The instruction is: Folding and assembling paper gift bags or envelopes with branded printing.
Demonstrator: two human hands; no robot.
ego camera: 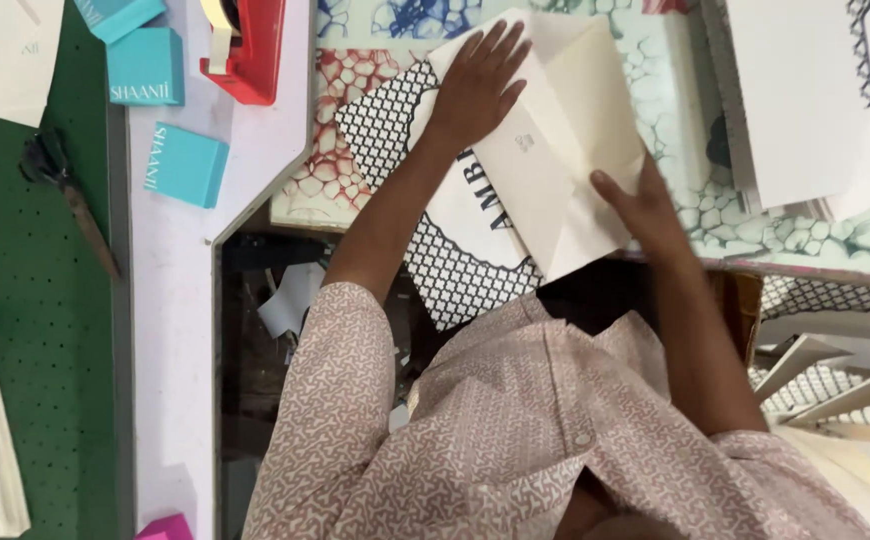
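You get bright, even, diffuse light across the whole view, with no single source betraying itself. The cream envelope (565,150) at one o'clock and the white sheets (815,100) at two o'clock run close to washed out, their detail thin. Shadows stay soft: a faint one sits under your left hand (480,80), and the gap under the table edge (255,330) at seven o'clock falls dark and murky. Your patterned shirt (515,440) at six o'clock looks slightly soft. The whole frame carries mild compression blur; straight edges bend little toward the borders.
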